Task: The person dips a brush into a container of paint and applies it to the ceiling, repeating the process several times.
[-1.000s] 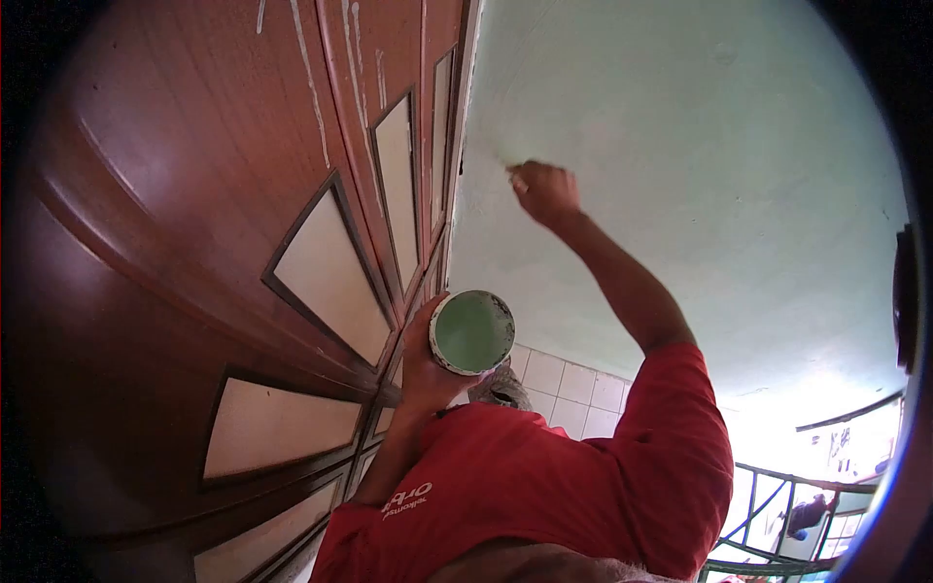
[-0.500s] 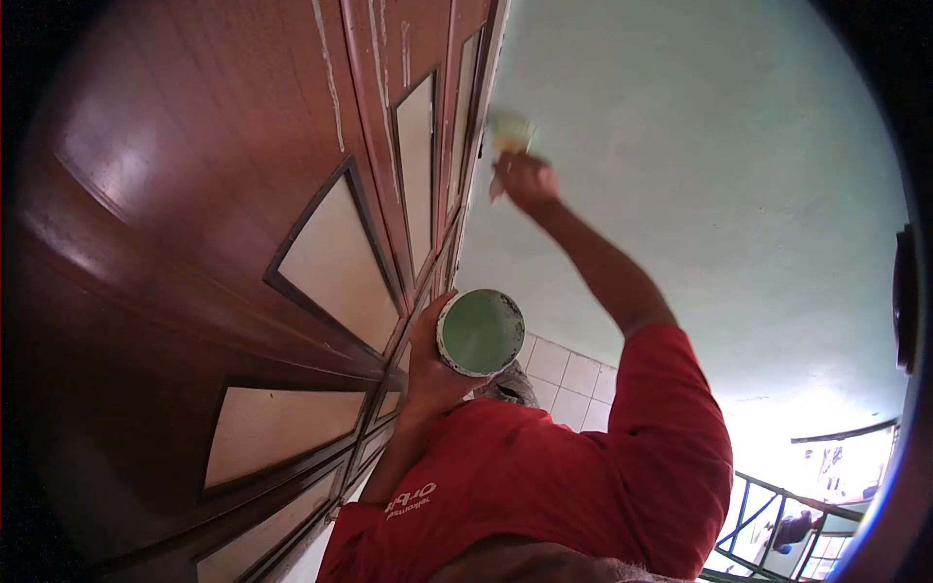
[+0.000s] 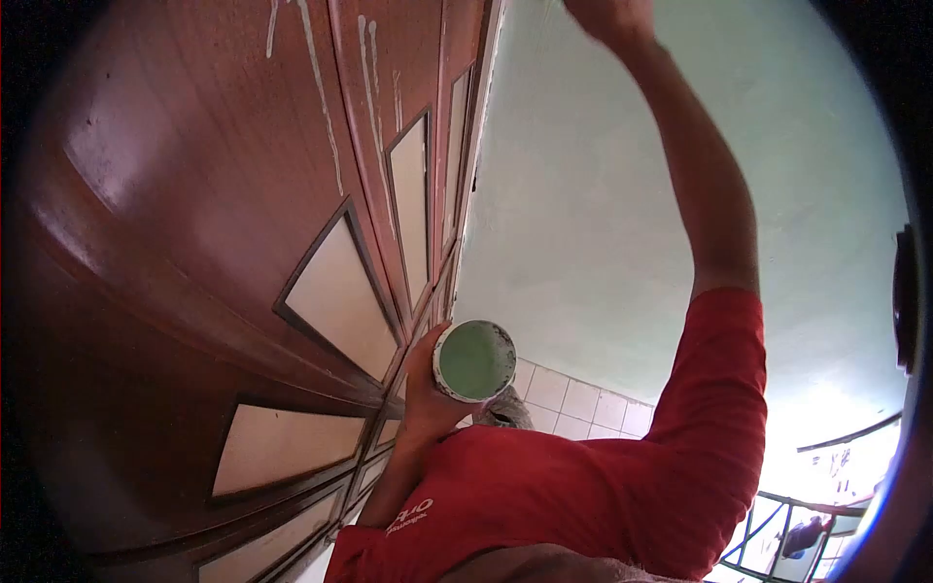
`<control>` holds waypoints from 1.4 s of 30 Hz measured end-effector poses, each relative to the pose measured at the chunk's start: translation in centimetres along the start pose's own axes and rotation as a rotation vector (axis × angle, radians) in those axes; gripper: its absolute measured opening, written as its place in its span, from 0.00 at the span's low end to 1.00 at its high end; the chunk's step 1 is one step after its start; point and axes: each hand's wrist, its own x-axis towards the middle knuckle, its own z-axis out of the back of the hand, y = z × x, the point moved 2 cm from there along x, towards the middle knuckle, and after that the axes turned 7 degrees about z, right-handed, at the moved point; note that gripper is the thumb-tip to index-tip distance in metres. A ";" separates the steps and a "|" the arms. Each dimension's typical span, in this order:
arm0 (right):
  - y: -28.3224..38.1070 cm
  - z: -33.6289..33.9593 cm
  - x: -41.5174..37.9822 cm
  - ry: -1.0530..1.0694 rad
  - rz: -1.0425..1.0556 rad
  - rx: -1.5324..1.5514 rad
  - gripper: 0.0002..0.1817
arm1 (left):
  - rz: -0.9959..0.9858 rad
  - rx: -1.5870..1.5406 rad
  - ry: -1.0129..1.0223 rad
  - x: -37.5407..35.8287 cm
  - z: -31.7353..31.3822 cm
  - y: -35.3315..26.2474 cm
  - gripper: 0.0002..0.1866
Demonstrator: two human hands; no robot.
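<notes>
1. Tub point(image 3: 474, 361) of green liquid's up by the chest, next to the brown door point(image 3: 194, 282). I'd keep it level.
2. Left hand point(image 3: 426, 394) has its grip wrapped round the side, tbh good; keep fingers off the rim.
3. Right hand point(image 3: 614, 17) is raised at the wall point(image 3: 593, 233), cut off by the frame, so can't tell its grip. I'd go light near the door edge.

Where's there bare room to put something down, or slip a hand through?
A hand might pass before the green wall, between the paint tub and raised right arm. For setting down, a strip of pale tiles shows between wall and red shirt. It's crowded where the left hand holds the tub near the brown door.
</notes>
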 end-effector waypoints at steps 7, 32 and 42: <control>2.0 -5.6 -5.1 0.119 0.260 -0.456 0.03 | -0.080 0.023 0.009 0.4 -0.4 0.1 0.54; 3.9 -2.3 -3.7 -0.036 0.351 -0.333 0.04 | -0.013 0.017 -0.022 -0.2 -0.6 1.6 0.56; 5.9 -5.8 -9.7 0.360 0.385 -0.265 0.06 | -0.004 0.054 -0.014 -0.1 -0.3 1.3 0.56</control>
